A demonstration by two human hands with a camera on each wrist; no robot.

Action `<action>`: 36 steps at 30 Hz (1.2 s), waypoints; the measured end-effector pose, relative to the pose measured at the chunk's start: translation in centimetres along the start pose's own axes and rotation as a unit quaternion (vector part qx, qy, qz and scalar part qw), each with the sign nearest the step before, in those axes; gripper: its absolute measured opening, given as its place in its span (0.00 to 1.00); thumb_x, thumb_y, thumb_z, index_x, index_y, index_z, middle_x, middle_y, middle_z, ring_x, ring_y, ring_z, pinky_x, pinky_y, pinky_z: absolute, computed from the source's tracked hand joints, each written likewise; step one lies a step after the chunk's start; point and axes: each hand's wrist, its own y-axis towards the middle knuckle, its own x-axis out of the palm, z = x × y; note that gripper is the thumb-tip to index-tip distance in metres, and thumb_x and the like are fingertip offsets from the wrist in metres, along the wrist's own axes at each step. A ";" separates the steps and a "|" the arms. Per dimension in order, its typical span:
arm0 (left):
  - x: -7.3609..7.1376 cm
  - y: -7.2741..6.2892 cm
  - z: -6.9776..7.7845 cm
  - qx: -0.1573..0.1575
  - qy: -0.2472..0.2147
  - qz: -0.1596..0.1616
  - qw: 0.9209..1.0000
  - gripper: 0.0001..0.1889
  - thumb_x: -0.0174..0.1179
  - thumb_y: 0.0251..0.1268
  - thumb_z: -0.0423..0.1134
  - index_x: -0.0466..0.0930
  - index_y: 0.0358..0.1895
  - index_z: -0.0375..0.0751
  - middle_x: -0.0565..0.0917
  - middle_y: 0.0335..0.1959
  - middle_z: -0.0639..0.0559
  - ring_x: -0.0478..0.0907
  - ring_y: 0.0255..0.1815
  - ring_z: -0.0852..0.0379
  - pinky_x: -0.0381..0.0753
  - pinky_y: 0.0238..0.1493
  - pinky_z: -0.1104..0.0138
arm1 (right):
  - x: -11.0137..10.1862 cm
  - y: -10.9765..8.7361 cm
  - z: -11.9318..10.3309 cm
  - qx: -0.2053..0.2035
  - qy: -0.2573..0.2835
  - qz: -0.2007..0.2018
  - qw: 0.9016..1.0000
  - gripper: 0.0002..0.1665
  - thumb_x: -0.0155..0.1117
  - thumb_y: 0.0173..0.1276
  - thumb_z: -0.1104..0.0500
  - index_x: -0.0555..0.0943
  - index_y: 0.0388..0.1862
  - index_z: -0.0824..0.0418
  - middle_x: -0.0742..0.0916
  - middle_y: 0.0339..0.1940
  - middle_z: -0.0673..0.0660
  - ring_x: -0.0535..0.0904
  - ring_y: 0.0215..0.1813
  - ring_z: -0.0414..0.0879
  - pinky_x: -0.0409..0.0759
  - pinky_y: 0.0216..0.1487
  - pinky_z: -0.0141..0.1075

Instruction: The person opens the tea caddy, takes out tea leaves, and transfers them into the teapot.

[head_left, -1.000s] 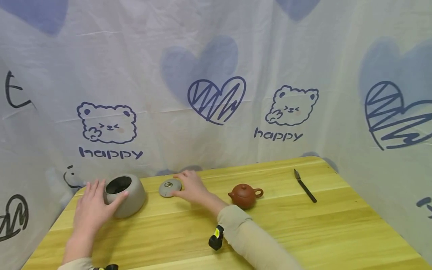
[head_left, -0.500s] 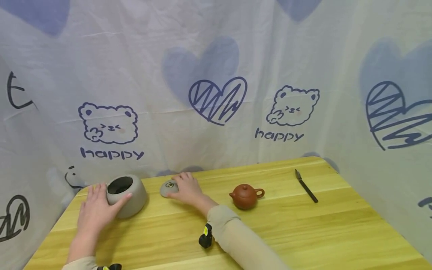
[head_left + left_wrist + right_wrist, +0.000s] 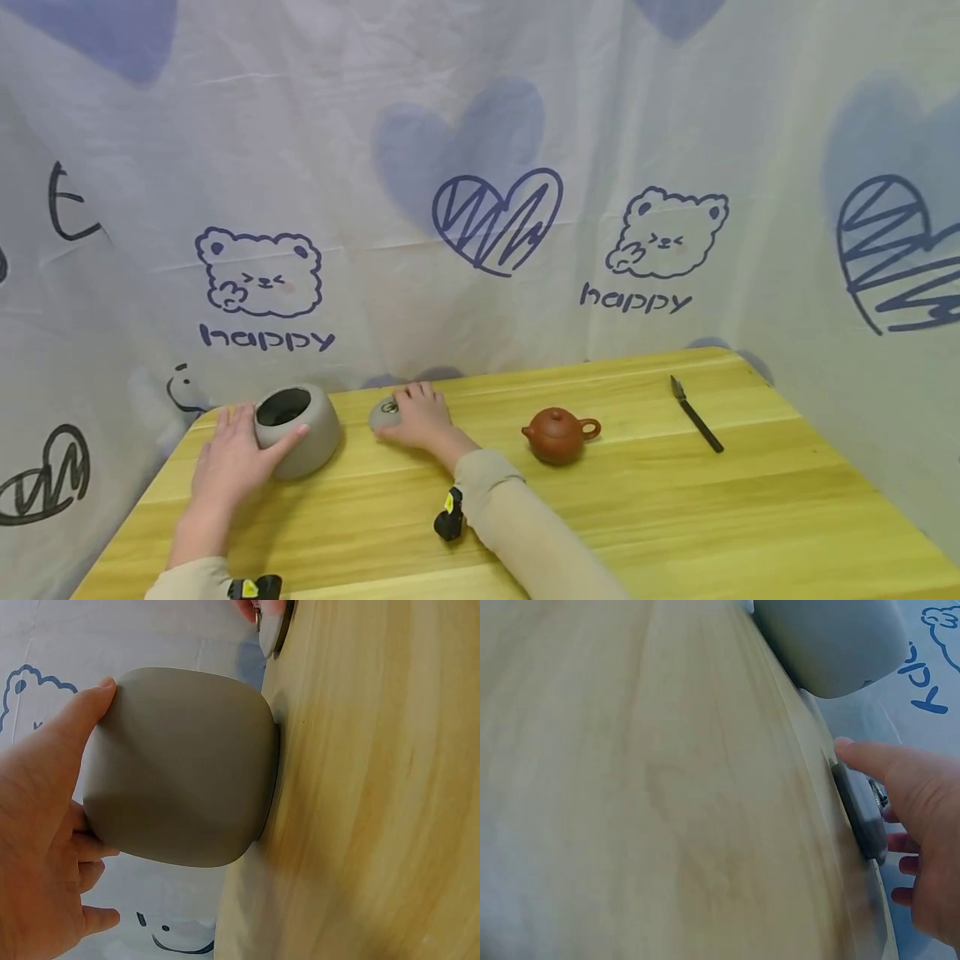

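A rounded grey ceramic jar (image 3: pixel 318 437) stands on the left of the table, its dark mouth uncovered. My left hand (image 3: pixel 234 462) holds it at the upper side, thumb near the rim and fingers on the far side, as the left wrist view shows on the jar (image 3: pixel 180 765). To its right lies a small round grey lid (image 3: pixel 381 415) with a metal ring on top. My right hand (image 3: pixel 422 419) spans this lid, thumb at the near edge and fingers at the other; in the right wrist view the lid (image 3: pixel 861 817) rests on the table, its far side partly hidden.
A reddish-brown clay teapot (image 3: pixel 557 440) sits right of my right hand, handle to the right. Farther right lies a dark-handled slim tool with a pointed metal tip (image 3: pixel 697 417). A printed white cloth (image 3: pixel 390 308) hangs behind the wooden table (image 3: pixel 660 517).
My right hand has moved left and closed in over the lid, covering more of it. My left hand keeps its place on the jar. The head view has shifted slightly left.
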 end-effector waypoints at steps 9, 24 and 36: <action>-0.1 -0.1 -0.1 -0.009 -0.005 -0.006 1.000 0.61 0.46 0.59 0.77 0.42 0.75 0.23 0.46 0.74 0.20 0.40 0.75 0.22 0.47 0.67 0.29 | 0.8 0.6 -0.2 0.022 -0.023 -0.013 0.999 0.49 0.58 0.57 0.23 0.68 0.71 0.48 0.72 0.69 0.52 0.63 0.70 0.49 0.67 0.67 0.46; 0.0 0.1 0.0 -0.013 -0.008 -0.011 1.000 0.62 0.46 0.58 0.78 0.41 0.75 0.24 0.45 0.74 0.20 0.43 0.72 0.18 0.50 0.66 0.28 | 0.9 0.9 0.6 0.002 -0.038 0.014 0.999 0.49 0.59 0.56 0.24 0.72 0.69 0.52 0.76 0.66 0.52 0.66 0.67 0.48 0.70 0.64 0.44; 0.0 0.2 -0.1 -0.022 -0.007 -0.024 0.999 0.63 0.44 0.58 0.78 0.37 0.76 0.24 0.41 0.74 0.20 0.43 0.70 0.16 0.50 0.66 0.28 | -0.1 0.3 0.8 -0.033 -0.004 0.039 0.999 0.46 0.60 0.56 0.26 0.71 0.70 0.46 0.77 0.64 0.51 0.67 0.67 0.48 0.70 0.65 0.45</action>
